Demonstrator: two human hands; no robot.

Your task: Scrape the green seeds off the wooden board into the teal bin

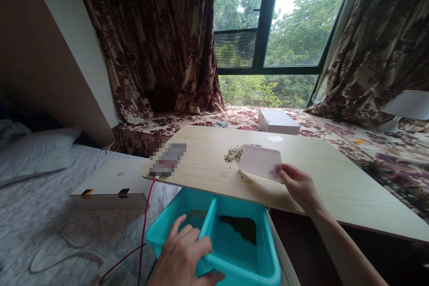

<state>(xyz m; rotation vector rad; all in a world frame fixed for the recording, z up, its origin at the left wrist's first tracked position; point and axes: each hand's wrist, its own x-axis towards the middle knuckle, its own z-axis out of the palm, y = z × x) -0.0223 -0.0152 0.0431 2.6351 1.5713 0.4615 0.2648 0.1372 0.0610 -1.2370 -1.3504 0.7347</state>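
Note:
My right hand (pixel 299 184) pinches the right end of a thin white card (pixel 259 161) between thumb and fingers. The card is tilted over a wooden board, and its left part covers some of a loose pile of small brownish grains (pixel 232 154). Below the board's near edge stands a turquoise bin (pixel 273 250) with two compartments. Dark green-brown grains (pixel 243 229) lie in its right compartment, and a few pale ones (pixel 198 214) show in the left. My left hand (pixel 187 250) grips the bin at its near edge by the divider, thumb on the near rim.
The wooden board (pixel 201 156) carries a pixelated device (pixel 168 160) with a red cable (pixel 145 214). Behind it sits a white box (pixel 279 121) on the flowered window seat. Another white box (pixel 112 181) and pale cords (pixel 67 259) lie on the bed. A lamp (pixel 407 105) stands right.

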